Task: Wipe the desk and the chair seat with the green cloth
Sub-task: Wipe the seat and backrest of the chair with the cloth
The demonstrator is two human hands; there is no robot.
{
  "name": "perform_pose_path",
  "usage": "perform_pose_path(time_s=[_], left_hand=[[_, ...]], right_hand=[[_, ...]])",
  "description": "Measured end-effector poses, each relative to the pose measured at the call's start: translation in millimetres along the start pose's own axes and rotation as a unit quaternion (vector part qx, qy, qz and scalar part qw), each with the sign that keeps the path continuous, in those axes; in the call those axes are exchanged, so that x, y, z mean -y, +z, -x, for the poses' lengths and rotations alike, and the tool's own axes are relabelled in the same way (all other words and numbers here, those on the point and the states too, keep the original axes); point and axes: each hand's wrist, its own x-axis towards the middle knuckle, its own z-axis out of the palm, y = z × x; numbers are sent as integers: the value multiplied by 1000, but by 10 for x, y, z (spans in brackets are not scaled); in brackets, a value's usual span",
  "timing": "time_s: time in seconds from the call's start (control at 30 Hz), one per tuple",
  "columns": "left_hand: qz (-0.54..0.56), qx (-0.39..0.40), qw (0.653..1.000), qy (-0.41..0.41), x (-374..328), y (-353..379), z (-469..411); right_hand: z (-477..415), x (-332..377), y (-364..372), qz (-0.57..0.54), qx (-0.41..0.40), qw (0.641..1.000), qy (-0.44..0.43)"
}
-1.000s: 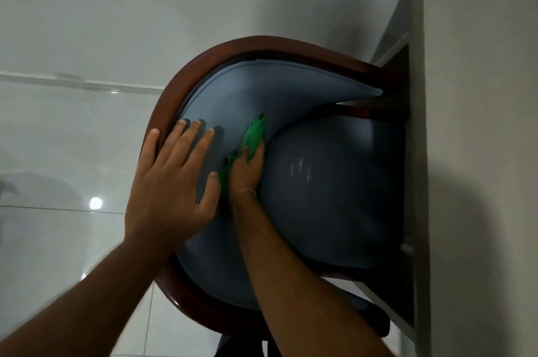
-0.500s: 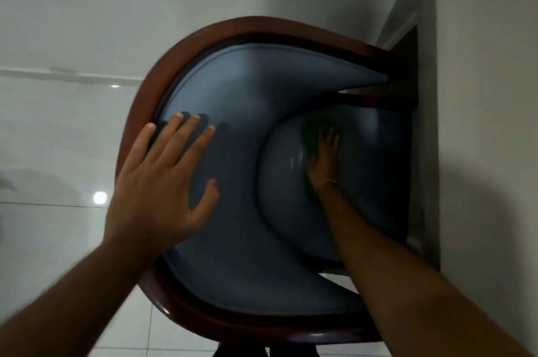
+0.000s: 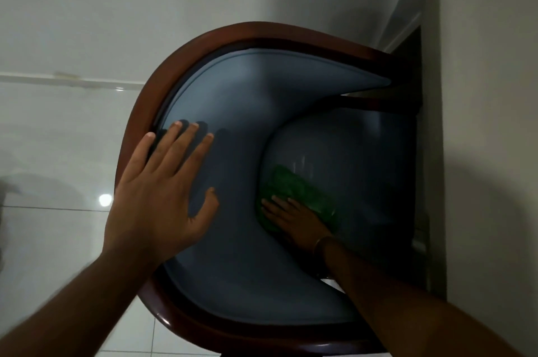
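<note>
Chair: I saw a curved brown wooden frame (image 3: 136,135) wrapped around grey-blue padding, viewed from above
Backrest pad: grey-blue inner back (image 3: 247,100), curved round the seat on the left and top sides
Seat: rounded grey-blue chair seat (image 3: 364,170), glossy with faint reflections near its middle; its right part sat in shadow under the desk edge
Desk: pale desk (image 3: 489,152) ran along the right side of the view, with the chair pushed up against it
Left hand: my read was left hand (image 3: 163,196) open and flat, fingers spread, palm pressed on the backrest pad; the little fingertip lay at the wooden frame edge
Right hand: right hand (image 3: 294,219) lay flat, palm down on the cloth, fingers extended toward the left; it was pressing, not pinching, as far as I could tell
Cloth: green cloth (image 3: 294,187) was bunched on the left part of the seat, near the seam with the backrest pad, partly under the right hand and spreading out above the hand and to its right
Wrist: thin bangle (image 3: 320,243) on the right wrist
Floor: white glossy tiles (image 3: 52,152) left of the chair, with a bright light reflection (image 3: 105,199)
Lighting: dim, seat detail on the far right was hard for me to make out
</note>
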Motion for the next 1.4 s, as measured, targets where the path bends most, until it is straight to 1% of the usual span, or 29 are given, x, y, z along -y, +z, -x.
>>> perform_pose_path(time_s=[0.17, 0.23, 0.3, 0.33, 0.37, 0.4, 0.43, 0.47, 0.5, 0.53, 0.6, 0.63, 0.67, 0.7, 0.77, 0.83, 0.87, 0.9, 0.93, 0.97, 1.03, 1.07, 1.1, 1.13, 1.17, 1.2, 1.23, 1.27, 1.4], left_hand=[[-10, -3, 1000, -1, -13, 18, 0], [-11, -2, 1000, -1, -11, 16, 3], [-16, 0, 1000, -1, -8, 7, 2], [-19, 2, 1000, -1, -7, 9, 2], [-20, 3, 1000, -1, 0, 10, 1], [-21, 5, 1000, -1, 4, 11, 2], [-20, 5, 1000, -1, 6, 10, 1], [-18, 4, 1000, 0, 4, 9, 0], [-17, 3, 1000, 1, -1, 6, -2], [-16, 1, 1000, 2, -10, 1, -5], [-17, 1, 1000, 2, -26, -5, -11], [-18, 2, 1000, 1, -29, -9, -11], [-20, 3, 1000, 1, -31, -9, -12], [-21, 6, 1000, 0, -30, -11, -12], [-22, 9, 1000, -1, -21, -15, -12], [-22, 10, 1000, -1, -17, -17, -11], [-22, 10, 1000, -2, -18, -16, -8], [-22, 9, 1000, -2, -19, -14, -7], [-22, 9, 1000, -3, -19, -12, -6], [-22, 9, 1000, -3, -19, -9, -6], [-23, 10, 1000, -4, -17, -7, -7], [-24, 12, 1000, -5, -16, -8, -7], [-25, 13, 1000, -5, -19, -7, -6], [-25, 14, 1000, -6, -24, -7, -5], [-25, 14, 1000, -7, -26, -8, -4], [-25, 14, 1000, -8, -31, -9, -4], [-25, 14, 1000, -9, -34, -10, -8], [-25, 14, 1000, -10, -35, -10, -12], [-29, 16, 999, -10, -32, 0, -14]], right_hand=[[-62, -108, -100, 26, -23, 999, -9], [-68, -90, -77, 14, -41, 999, 8], [-87, 16, -56, -52, -82, 995, 36], [-112, 112, -81, -135, -121, 982, 57], [-144, 235, -142, -258, -160, 948, 100], [-162, 379, -232, -399, -194, 881, 164], [-159, 506, -338, -535, -220, 783, 229], [-136, 602, -467, -641, -232, 677, 277], [-101, 662, -590, -708, -238, 593, 301], [-53, 677, -670, -756, -239, 531, 300], [94, 636, -793, -830, -237, 424, 274], [186, 596, -851, -856, -236, 382, 256], [272, 559, -900, -873, -238, 354, 237], [349, 508, -936, -883, -242, 336, 220], [457, 374, -957, -893, -246, 318, 203], [523, 170, -900, -885, -269, 311, 216], [536, 56, -836, -872, -293, 312, 237], [537, -58, -763, -851, -323, 322, 263], [525, -146, -691, -817, -352, 348, 297], [500, -216, -624, -772, -375, 391, 333], [390, -294, -496, -666, -380, 515, 383], [313, -312, -423, -614, -360, 588, 384], [217, -324, -343, -541, -330, 678, 372], [134, -323, -255, -438, -289, 771, 362], [66, -318, -165, -325, -242, 842, 356], [26, -309, -98, -231, -207, 881, 357], [9, -297, -60, -174, -194, 895, 362], [13, -278, -44, -146, -201, 896, 369], [49, -280, -48, -104, -220, 886, 396]])
